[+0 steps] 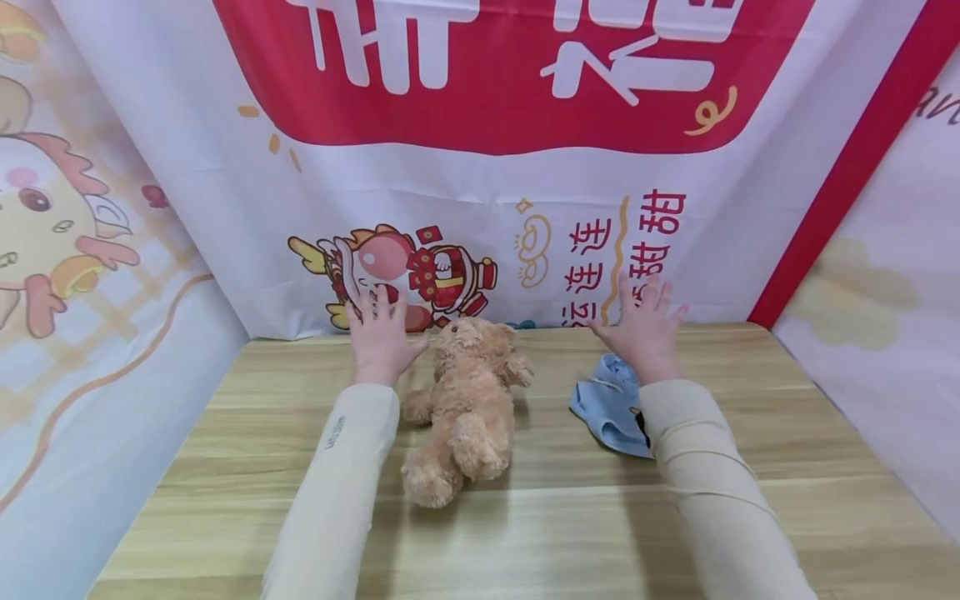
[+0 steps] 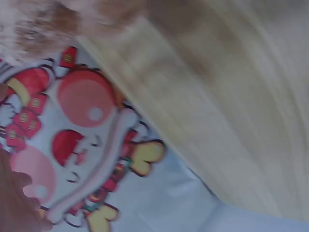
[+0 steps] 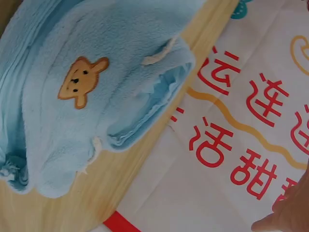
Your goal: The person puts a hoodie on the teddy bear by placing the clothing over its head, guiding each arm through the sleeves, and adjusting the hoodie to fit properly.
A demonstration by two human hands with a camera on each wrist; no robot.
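Observation:
A tan plush teddy bear (image 1: 474, 400) lies on the wooden table, its head toward the back cloth and its feet toward me. Spread-fingered, my left hand (image 1: 381, 337) is raised just left of the bear's head and holds nothing. On the right, my right hand (image 1: 643, 333) also has its fingers spread, above a small light-blue garment (image 1: 611, 408). In the right wrist view this fuzzy garment (image 3: 120, 82) shows a bear-face patch and white cords. Part of it is hidden behind my right forearm in the head view.
The wooden table (image 1: 300, 467) meets a hanging white and red printed cloth (image 1: 495, 179) at its back edge. Printed cloths also hang at the left (image 1: 150, 333) and right (image 1: 885, 350) sides. A small teal thing or print (image 1: 521, 324) shows behind the bear.

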